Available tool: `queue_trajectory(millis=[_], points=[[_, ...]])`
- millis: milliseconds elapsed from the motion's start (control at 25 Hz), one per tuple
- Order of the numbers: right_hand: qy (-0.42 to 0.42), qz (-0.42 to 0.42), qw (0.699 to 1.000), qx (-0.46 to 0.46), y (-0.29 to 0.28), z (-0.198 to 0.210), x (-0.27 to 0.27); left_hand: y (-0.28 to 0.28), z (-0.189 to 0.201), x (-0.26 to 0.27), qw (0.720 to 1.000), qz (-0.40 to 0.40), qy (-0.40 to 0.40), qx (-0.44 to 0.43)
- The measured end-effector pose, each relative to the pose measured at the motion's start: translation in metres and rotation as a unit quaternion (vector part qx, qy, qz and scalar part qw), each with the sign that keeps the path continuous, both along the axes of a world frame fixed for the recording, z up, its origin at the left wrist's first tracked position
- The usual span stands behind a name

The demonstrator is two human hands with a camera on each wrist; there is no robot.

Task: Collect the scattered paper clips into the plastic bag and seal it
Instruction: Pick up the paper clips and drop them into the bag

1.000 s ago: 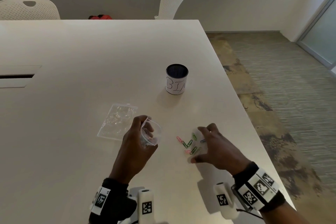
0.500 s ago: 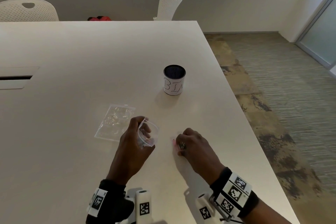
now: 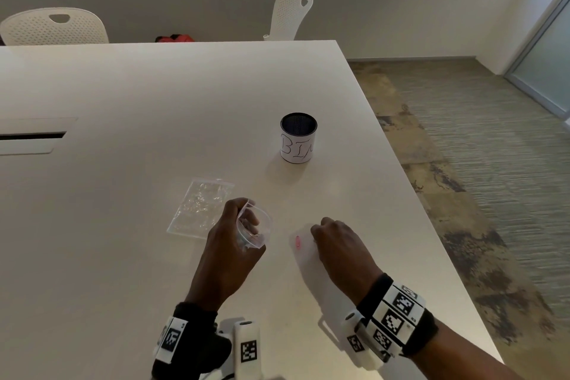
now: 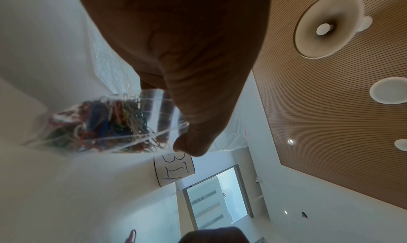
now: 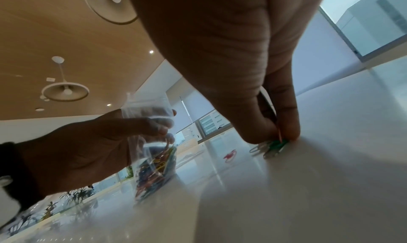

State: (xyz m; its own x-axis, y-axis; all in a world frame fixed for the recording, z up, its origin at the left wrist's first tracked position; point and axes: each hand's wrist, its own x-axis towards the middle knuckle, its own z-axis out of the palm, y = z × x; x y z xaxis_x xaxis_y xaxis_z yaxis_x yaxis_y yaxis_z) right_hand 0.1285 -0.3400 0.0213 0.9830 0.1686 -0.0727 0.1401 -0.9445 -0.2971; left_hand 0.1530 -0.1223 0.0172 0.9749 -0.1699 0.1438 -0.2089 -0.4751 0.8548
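Note:
My left hand [image 3: 237, 241] grips a small clear plastic bag [image 3: 257, 227] by its open mouth, just above the white table [image 3: 123, 102]. Several coloured paper clips [image 4: 105, 123] fill the bag's bottom [image 5: 154, 168]. My right hand [image 3: 336, 244] is curled to the right of the bag, and its thumb and fingers pinch a bunch of paper clips [image 5: 273, 146] against the tabletop. One pink paper clip [image 3: 298, 241] lies loose on the table between the two hands; in the right wrist view it [image 5: 230, 155] shows as red.
A second clear plastic bag [image 3: 200, 207] lies flat on the table left of my left hand. A dark cup with a white label [image 3: 298, 138] stands beyond the hands. The table's right edge [image 3: 438, 225] is close to my right hand. Two white chairs stand at the far side.
My right hand swept the spread clips together, curled over them and slid left toward the bag. One pink clip stayed out on the table. The left hand kept holding the bag.

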Motion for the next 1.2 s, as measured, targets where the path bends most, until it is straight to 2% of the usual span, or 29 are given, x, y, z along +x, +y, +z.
queue_trajectory(millis=[120,240,320,440,520,640,720,760,920,1000,1120,1200], points=[[0.019,-0.036,0.999,0.027,-0.017,-0.001,0.009,0.000,0.001,-0.001,1.000,0.001,0.001,-0.003],[0.049,-0.110,0.981,0.151,-0.037,0.001,0.019,-0.001,0.001,0.000,1.000,0.002,-0.001,-0.007],[0.058,-0.146,0.947,0.278,-0.042,0.009,0.020,-0.002,0.001,0.000,1.000,0.001,0.000,-0.010],[0.083,-0.153,0.868,0.464,-0.029,0.036,0.019,-0.002,0.002,0.000,1.000,-0.006,-0.002,-0.010],[0.083,-0.137,0.833,0.530,-0.011,0.056,0.021,-0.003,0.002,0.000,1.000,-0.007,-0.006,-0.004],[0.056,-0.109,0.807,0.578,0.014,0.074,0.027,-0.003,0.001,0.000,1.000,-0.004,-0.011,0.005],[0.033,-0.089,0.809,0.580,0.028,0.078,0.029,-0.002,0.001,0.000,1.000,-0.002,-0.015,0.010],[0.017,-0.077,0.821,0.565,0.034,0.077,0.029,-0.002,0.000,0.000,1.000,-0.001,-0.014,0.010],[-0.060,0.008,0.905,0.421,0.050,0.061,0.026,-0.002,0.002,-0.001,1.000,0.002,0.006,-0.003],[-0.077,0.062,0.928,0.359,0.052,0.056,0.022,-0.001,0.003,-0.001,1.000,-0.003,0.012,-0.013],[-0.086,0.099,0.943,0.306,0.050,0.061,0.021,-0.001,0.002,-0.001,1.000,-0.005,0.015,-0.017],[-0.109,0.090,0.939,0.314,0.041,0.067,0.023,-0.001,0.001,-0.001,1.000,-0.001,0.005,-0.009]])
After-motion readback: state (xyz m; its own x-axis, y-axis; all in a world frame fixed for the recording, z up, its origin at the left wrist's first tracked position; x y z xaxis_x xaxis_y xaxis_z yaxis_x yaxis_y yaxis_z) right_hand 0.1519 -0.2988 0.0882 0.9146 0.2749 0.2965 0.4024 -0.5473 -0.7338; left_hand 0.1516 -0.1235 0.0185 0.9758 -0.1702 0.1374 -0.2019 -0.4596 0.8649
